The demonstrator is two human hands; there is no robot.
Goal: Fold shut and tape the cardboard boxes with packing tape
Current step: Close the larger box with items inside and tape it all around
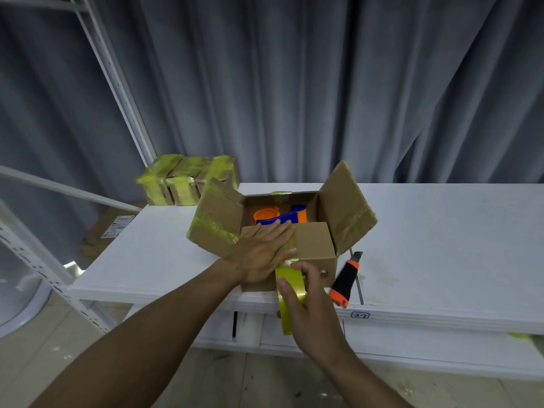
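An open cardboard box (316, 245) stands at the front edge of a white table (441, 237). Its left and right flaps stick up and out, with old yellow tape on them. Inside lies an orange and blue tape dispenser (279, 216). The near flap is folded down over the opening, and my left hand (262, 254) lies flat on it with straight fingers. My right hand (306, 301) grips a roll of yellow packing tape (290, 301) against the box's front wall, below the table edge. A strip of tape runs from the roll up under my left hand.
An orange and black utility knife (346, 278) lies on the table just right of the box. Taped cardboard boxes (182, 181) sit at the table's back left corner. A white metal shelf frame (117, 83) rises on the left. Grey curtains hang behind.
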